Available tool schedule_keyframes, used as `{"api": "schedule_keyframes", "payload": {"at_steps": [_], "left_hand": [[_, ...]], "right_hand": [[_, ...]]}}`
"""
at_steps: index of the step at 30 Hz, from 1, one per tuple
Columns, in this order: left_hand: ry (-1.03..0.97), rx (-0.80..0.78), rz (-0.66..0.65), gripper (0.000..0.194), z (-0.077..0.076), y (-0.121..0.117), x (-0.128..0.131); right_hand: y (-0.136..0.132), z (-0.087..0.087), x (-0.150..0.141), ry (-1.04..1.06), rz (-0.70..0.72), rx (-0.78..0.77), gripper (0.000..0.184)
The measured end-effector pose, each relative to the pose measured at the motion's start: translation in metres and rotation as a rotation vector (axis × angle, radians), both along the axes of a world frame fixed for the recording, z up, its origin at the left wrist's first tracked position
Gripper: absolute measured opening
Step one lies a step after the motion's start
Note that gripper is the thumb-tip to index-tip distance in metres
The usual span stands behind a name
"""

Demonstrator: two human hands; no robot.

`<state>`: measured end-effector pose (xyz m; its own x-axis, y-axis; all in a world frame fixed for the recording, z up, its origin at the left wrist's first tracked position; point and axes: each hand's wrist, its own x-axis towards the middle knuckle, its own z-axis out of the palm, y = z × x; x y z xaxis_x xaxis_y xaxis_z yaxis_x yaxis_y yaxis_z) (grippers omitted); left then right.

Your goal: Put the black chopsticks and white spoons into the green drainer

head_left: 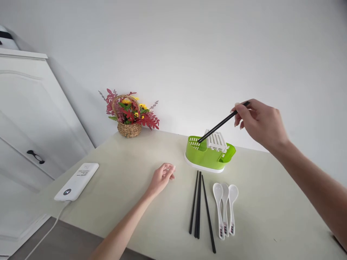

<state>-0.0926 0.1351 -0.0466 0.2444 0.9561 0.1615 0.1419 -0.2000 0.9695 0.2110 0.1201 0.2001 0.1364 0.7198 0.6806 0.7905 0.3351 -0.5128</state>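
My right hand (261,121) is raised at the right, its thumb and fingers pinching black chopsticks (219,124) near their thick end. They look like a pair held together, slanting down to the left. Their lower tips reach into the left slotted compartment of a green cutlery holder (204,159) on a white base. A white ribbed rack (216,141) sits over the holder's middle. My left hand (162,177) rests on the table left of the holder, fingers curled in and nothing visible in them. Several more black chopsticks (199,206) lie before the holder, beside three white spoons (217,193).
A wicker basket (129,130) of red and yellow flowers stands at the back of the table (130,187), by the wall. On the left lies a white power bank (77,182) with a cable (54,225) hanging off the edge. A white cabinet (35,119) stands beyond it.
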Motion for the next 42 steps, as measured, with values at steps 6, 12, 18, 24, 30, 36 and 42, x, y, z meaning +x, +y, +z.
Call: {"api": "schedule_keyframes", "payload": {"at_steps": [6,12,18,24,30,36,42], "left_hand": [[0.025,0.001,0.014,0.045,-0.005,0.0,-0.002],[0.101,0.026,-0.014,0.04,0.0,-0.004,0.0],[0.21,0.094,-0.035,0.038,0.003,-0.006,0.002],[0.33,0.172,-0.064,0.038,0.006,-0.008,0.001],[0.443,0.229,-0.102,0.036,0.004,-0.01,0.004],[0.597,0.32,-0.16,0.025,0.004,-0.015,0.009],[0.637,0.349,-0.163,0.025,0.007,-0.015,0.009]], "right_hand": [[0.082,-0.039,0.004,-0.185,0.076,-0.21,0.038],[0.133,-0.068,0.012,-0.237,0.113,-0.452,0.037],[0.128,-0.07,0.013,-0.179,-0.088,-0.283,0.028],[0.034,-0.068,-0.028,-0.309,0.093,0.042,0.02],[-0.066,-0.111,-0.035,-0.499,0.239,-0.299,0.022],[-0.126,-0.182,-0.057,-0.589,0.039,-0.864,0.02],[-0.135,-0.191,-0.085,-0.72,-0.083,-0.956,0.022]]}}
